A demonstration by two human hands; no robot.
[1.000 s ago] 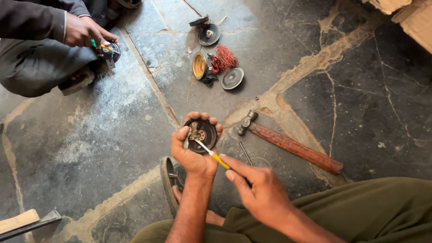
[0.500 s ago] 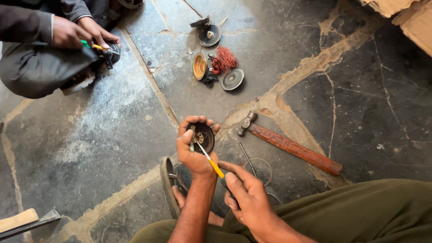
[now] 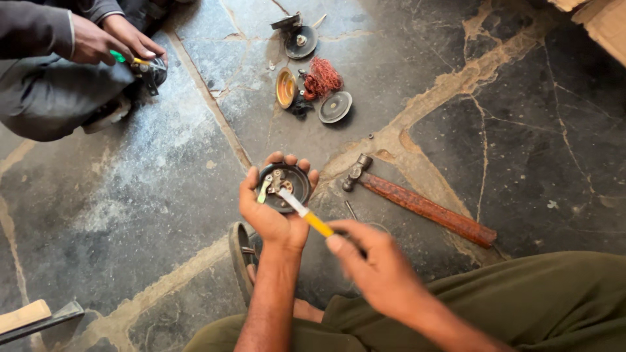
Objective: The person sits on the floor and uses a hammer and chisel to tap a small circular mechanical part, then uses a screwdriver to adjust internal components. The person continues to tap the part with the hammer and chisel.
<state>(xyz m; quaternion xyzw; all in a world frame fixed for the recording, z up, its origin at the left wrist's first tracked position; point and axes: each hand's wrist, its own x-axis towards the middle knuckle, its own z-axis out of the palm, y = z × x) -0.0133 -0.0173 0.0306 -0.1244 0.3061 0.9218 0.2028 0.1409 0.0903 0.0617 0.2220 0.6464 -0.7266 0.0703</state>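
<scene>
Left hand (image 3: pixel 274 218) clamped around a round metal part (image 3: pixel 285 187), held above the floor (image 3: pixel 163 195). Right hand (image 3: pixel 375 270) closed on a screwdriver (image 3: pixel 306 214), tip inside the part. Work unfinished; hammer (image 3: pixel 417 202) lies unused.

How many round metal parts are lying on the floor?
3, all on the stone floor ahead of the hands: a dark disc farthest away, a brass-coloured cup beside the red wire tangle, and a grey disc nearest. More may be hidden.
</scene>
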